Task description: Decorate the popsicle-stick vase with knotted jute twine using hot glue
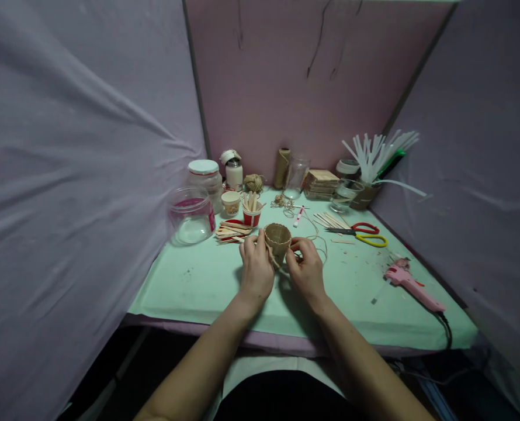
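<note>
A small brown pot [278, 238] with a braided twine trim around its rim is held upright just above or on the table's middle; I cannot tell which. My left hand [257, 266] is closed around the pot's left side. At the pot's right side my right hand [306, 266] pinches the twine cord [274, 257], part of which droops across the pot's front. The fingertips of the right hand are partly hidden against the pot. Thin loose twine [322, 237] trails over the table behind the right hand.
Right lie red-and-yellow-handled scissors [365, 233] and a corded pink glue gun [413, 285]. Wooden sticks [234, 230] and a red paper cup [252, 217] stand beyond my left hand. A clear plastic tub [192, 219] is at left; glue sticks [374, 155] rise at back right.
</note>
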A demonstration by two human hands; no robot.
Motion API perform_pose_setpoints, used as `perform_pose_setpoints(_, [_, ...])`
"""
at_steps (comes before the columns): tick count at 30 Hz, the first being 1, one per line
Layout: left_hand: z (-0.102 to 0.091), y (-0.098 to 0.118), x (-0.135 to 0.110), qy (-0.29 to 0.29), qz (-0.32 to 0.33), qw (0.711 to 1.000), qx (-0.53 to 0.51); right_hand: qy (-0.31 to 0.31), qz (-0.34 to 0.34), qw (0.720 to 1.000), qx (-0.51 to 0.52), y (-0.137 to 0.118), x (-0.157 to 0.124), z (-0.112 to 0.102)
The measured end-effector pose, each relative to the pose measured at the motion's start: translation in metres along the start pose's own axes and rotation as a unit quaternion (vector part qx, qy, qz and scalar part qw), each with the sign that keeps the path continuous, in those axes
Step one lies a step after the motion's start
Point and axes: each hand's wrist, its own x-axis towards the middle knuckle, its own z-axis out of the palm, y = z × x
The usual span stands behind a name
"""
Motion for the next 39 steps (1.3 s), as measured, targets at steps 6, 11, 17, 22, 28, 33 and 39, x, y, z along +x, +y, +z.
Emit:
perform_pose_setpoints(6, [0.01,-0.004,-0.002,0.042,0.003,0.999,-0.031,0.007,0.001,1.0,0.017,0.001,-0.003,0.003])
perform_pose_setpoints(11, [0.01,-0.009,0.002,0.055,0.011,0.995,-0.079,0.019,-0.004,0.999,0.04,0.004,-0.005,0.008])
perform_pose_setpoints(17, [0.005,-0.015,0.005,0.075,0.009,0.988,-0.135,0.026,-0.006,0.999,0.04,0.008,-0.006,0.011])
perform_pose_setpoints(22, [0.003,-0.018,0.003,0.061,0.006,0.985,-0.158,0.023,-0.004,0.999,0.047,0.006,-0.005,0.011])
perform_pose_setpoints(28, [0.002,-0.02,-0.001,0.032,-0.051,0.975,-0.215,0.025,-0.002,0.999,0.047,0.004,-0.004,0.011])
perform_pose_setpoints(33, [-0.002,-0.022,0.004,0.031,-0.043,0.97,-0.238,0.019,-0.001,0.999,0.049,0.003,-0.004,0.012])
perform_pose_setpoints(39, [-0.005,-0.021,0.008,0.033,-0.034,0.972,-0.23,0.015,0.003,0.998,0.061,0.003,-0.004,0.011])
